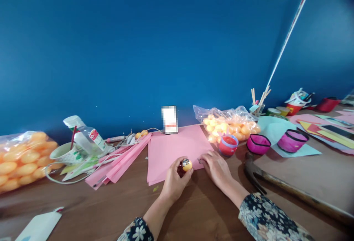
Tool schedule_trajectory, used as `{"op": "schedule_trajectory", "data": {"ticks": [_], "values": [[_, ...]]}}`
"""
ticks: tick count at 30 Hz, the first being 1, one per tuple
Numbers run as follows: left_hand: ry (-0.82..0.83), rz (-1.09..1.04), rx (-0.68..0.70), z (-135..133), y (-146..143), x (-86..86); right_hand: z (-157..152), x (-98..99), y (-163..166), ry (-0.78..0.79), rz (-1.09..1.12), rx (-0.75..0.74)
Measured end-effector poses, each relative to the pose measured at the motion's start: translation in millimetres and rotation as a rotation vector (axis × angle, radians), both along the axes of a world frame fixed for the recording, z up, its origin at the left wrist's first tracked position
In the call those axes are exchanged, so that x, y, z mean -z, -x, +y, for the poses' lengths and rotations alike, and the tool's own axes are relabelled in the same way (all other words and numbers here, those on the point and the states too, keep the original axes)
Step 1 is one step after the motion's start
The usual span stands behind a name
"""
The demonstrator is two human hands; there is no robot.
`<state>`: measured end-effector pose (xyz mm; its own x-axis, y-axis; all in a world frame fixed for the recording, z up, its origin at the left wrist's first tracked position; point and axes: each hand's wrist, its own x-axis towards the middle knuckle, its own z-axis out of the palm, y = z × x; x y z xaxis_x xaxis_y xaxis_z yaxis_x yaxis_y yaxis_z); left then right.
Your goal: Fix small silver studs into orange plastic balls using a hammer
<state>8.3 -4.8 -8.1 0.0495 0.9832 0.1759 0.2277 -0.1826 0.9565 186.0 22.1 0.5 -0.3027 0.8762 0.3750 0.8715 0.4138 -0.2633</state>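
My left hand (177,180) is closed around a small yellow-orange ball (187,165) with a shiny silver decoration on its upper side. Just to the right, my right hand (217,169) pinches a tiny silvery piece (199,161) between its fingertips; its exact kind is too small to tell. Both hands are over the near edge of a stack of pink paper (177,148), with a narrow gap between them. Beyond my right hand stands a red tub with a pale purple rim (228,145).
Clear bags of orange balls lie at the left (27,159) and behind the tub (232,124). A hammer (287,187) rests at the right, near two magenta fabric cups. Pink strips (124,163), a cable and a tipped bottle (91,139) are at the left. A blue partition (166,49) rises behind.
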Motion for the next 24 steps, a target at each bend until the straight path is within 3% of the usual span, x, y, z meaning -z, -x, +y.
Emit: {"op": "schedule_trajectory", "data": {"ticks": [24], "values": [[-0.002,-0.007,0.0,0.0,-0.9,0.1,1.9,5.0,-2.2,-0.017,0.039,-0.029]]}}
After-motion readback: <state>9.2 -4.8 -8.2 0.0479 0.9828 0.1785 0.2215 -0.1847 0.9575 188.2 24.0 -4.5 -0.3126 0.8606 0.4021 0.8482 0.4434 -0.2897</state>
